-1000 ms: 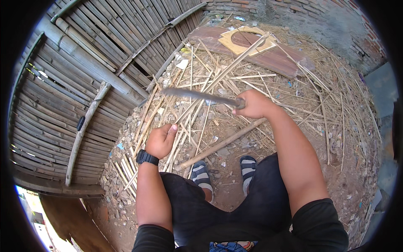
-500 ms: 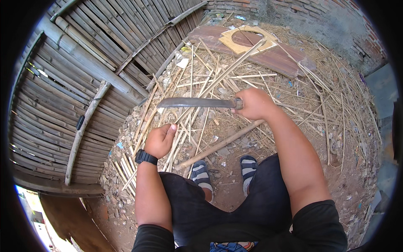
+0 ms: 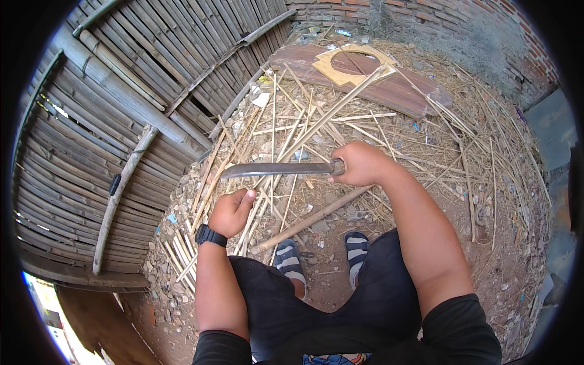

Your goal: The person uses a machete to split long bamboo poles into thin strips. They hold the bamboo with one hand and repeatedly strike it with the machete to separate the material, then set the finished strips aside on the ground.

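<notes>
My right hand [image 3: 360, 163] grips the handle of a long machete [image 3: 274, 170], its blade held level and pointing left over a heap of split bamboo strips [image 3: 304, 121]. My left hand [image 3: 230, 211] is closed around a few thin bamboo strips [image 3: 255, 210] just below the blade. A black watch sits on my left wrist. Both my feet in striped sandals [image 3: 322, 258] stand on the dirt below the hands.
A woven bamboo wall [image 3: 121, 109] runs along the left. At the top lies a brown board [image 3: 377, 85] with a cut-out cardboard piece on it, before a brick wall [image 3: 462, 24]. A thick bamboo stick [image 3: 316, 216] lies slanting in front of my feet.
The machete has come down and toward me, from over the strip pile to just above my left hand. The left hand has closed more tightly on the strips.
</notes>
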Demonstrator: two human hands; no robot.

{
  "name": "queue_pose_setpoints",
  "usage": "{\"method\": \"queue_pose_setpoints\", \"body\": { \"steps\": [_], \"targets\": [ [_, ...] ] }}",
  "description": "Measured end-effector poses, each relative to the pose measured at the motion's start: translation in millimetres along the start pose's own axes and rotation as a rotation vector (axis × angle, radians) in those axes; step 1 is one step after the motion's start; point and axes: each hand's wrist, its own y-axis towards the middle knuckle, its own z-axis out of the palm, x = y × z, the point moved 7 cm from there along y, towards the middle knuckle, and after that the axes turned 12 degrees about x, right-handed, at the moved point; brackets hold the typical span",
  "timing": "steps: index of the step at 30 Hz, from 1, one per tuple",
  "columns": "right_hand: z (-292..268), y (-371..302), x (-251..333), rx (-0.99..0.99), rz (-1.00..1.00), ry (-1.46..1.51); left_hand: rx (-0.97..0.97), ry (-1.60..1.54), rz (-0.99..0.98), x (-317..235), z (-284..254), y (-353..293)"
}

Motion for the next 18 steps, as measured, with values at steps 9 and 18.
{"method": "queue_pose_setpoints", "body": {
  "steps": [9,18],
  "targets": [
    [-4,-12,-115,-0.346,0.33,0.681,0.018,0.084,-0.041,-8,-9,-2],
    [-6,0,-6,-0.036,-0.02,0.027,0.057,0.015,0.023,-12,-1,-3]
  ]
}}
